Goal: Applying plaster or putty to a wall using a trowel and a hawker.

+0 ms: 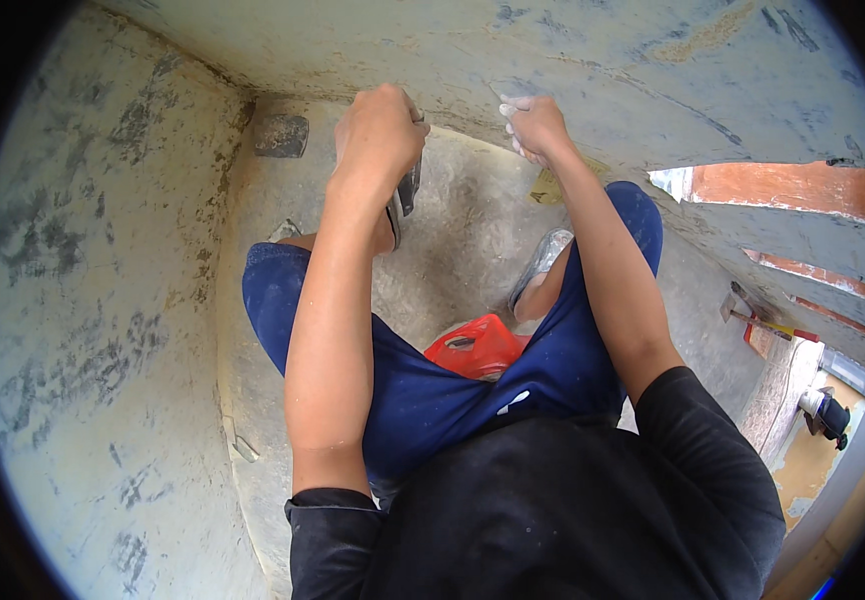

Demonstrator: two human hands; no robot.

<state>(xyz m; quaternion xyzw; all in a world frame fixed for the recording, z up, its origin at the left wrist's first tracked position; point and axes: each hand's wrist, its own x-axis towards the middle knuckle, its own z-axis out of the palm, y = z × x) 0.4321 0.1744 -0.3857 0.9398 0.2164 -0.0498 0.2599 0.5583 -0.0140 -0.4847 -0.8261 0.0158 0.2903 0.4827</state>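
Against the pale plastered wall (593, 70), near the corner, your left hand (381, 135) is closed around a flat metal scraper (408, 185), blade pointing down. Your right hand (535, 125), dusted white, presses curled fingers on the wall, holding nothing visible. Keep the blade flat; brace steadily. A red container (478, 345) sits between your knees.

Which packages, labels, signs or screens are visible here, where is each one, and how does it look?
Red plastic container: on the floor between the person's legs, angular, with a handle opening on top.
Yellowish scrap of paper or wrapper: on the floor at the foot of the wall, below the right hand; flat, small.
No signs or screens are visible.
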